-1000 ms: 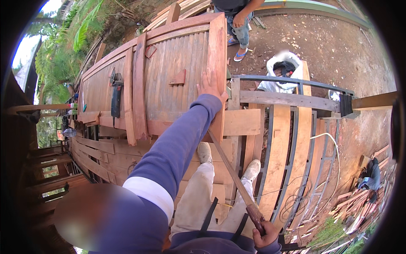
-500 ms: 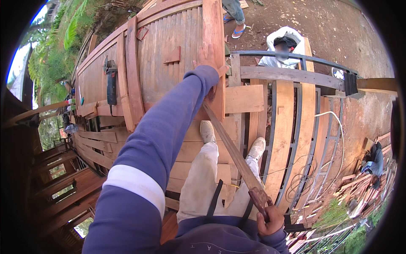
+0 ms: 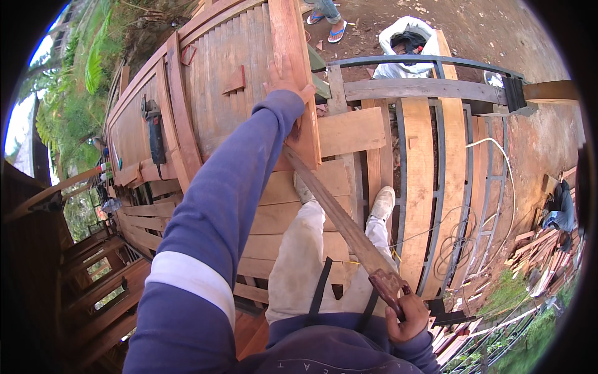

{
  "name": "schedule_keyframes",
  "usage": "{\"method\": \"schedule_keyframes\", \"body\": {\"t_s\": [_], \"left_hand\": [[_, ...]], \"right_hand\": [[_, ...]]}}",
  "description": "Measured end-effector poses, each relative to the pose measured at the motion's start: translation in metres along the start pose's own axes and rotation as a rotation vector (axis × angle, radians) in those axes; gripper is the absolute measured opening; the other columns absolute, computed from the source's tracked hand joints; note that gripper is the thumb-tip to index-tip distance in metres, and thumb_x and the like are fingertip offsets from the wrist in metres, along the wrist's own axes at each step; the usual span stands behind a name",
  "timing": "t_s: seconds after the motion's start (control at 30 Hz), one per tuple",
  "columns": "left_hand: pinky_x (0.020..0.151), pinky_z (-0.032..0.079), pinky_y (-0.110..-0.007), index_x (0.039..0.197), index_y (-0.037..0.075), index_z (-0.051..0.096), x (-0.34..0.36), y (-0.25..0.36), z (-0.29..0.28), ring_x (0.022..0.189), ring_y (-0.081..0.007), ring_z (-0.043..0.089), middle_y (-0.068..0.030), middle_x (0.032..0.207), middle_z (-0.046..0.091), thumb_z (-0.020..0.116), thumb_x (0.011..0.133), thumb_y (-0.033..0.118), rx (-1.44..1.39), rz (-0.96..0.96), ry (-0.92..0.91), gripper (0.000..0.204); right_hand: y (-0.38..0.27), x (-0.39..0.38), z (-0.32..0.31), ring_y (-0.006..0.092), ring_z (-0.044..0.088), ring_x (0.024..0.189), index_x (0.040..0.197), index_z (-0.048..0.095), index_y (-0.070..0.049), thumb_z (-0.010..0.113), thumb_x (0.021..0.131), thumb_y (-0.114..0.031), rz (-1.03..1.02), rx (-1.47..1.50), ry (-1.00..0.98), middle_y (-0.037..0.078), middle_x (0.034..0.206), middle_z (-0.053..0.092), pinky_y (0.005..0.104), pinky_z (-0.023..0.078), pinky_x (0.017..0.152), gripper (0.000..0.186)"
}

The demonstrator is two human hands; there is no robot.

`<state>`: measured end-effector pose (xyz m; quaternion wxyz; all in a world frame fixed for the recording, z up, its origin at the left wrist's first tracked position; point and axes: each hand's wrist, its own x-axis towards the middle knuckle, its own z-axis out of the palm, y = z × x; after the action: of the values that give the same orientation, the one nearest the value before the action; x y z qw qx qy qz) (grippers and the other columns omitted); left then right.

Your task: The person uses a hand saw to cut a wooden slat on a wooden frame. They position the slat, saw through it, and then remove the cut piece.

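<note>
My left hand point(image 3: 288, 82) lies on a reddish-brown board point(image 3: 298, 37) along the right edge of a wooden panel point(image 3: 218, 106). Its fingers are spread over the top, with the thumb at the board's edge. Down at the lower right, my right hand point(image 3: 410, 319) is closed around the dark wooden handle of a handsaw point(image 3: 342, 219). The blade slants up and left, and its far end meets the near end of that board. Where blade and wood meet is partly hidden, so the depth of any cut cannot be seen.
A power tool point(image 3: 154, 132) and a small triangular offcut point(image 3: 235, 81) lie on the panel. My shoes point(image 3: 384, 203) stand on planks with gaps. Right of them runs a metal frame with boards point(image 3: 417, 187) and a pale cable point(image 3: 507, 165). Farther off are a white sack point(image 3: 405, 43) and someone's sandalled feet point(image 3: 337, 31).
The view has shifted, so the panel appears farther left. My right hand and the saw handle sit a little farther from the board. My left hand keeps its place on the board.
</note>
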<state>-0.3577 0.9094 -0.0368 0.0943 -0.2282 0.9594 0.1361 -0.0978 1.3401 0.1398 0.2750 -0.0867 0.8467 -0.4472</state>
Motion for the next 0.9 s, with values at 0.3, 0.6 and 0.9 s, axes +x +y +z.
{"method": "schedule_keyframes", "body": {"t_s": [0.3, 0.6, 0.9], "left_hand": [[0.118, 0.013, -0.053, 0.156, 0.017, 0.006, -0.003, 0.002, 0.005, 0.144, -0.0448, 0.018, -0.027, 0.155, 0.011, 0.066, 0.076, 0.043, -0.032, 0.024, 0.085, 0.103], [0.118, 0.015, -0.053, 0.155, 0.016, 0.011, -0.004, 0.003, 0.006, 0.141, -0.046, 0.022, -0.027, 0.154, 0.014, 0.067, 0.076, 0.042, -0.028, 0.038, 0.089, 0.1], [0.118, 0.016, -0.053, 0.155, 0.018, 0.011, -0.003, -0.001, 0.009, 0.14, -0.0474, 0.024, -0.0291, 0.153, 0.017, 0.066, 0.077, 0.041, -0.058, 0.084, 0.145, 0.098]], "right_hand": [[0.007, 0.024, 0.015, 0.0356, 0.05, 0.063, 0.075, 0.054, 0.0, 0.068, 0.074, -0.008, -0.016, 0.012, -0.021, 0.016, 0.066, 0.049, 0.0422, 0.04, 0.057, 0.016], [-0.004, 0.029, 0.015, 0.0372, 0.052, 0.064, 0.078, 0.056, -0.001, 0.068, 0.073, -0.008, 0.01, 0.018, -0.038, 0.017, 0.068, 0.05, 0.0422, 0.042, 0.059, 0.015], [-0.02, 0.051, 0.016, 0.0368, 0.052, 0.064, 0.077, 0.055, -0.001, 0.068, 0.074, -0.007, 0.022, 0.042, -0.044, 0.016, 0.069, 0.051, 0.0421, 0.041, 0.058, 0.015]]}}
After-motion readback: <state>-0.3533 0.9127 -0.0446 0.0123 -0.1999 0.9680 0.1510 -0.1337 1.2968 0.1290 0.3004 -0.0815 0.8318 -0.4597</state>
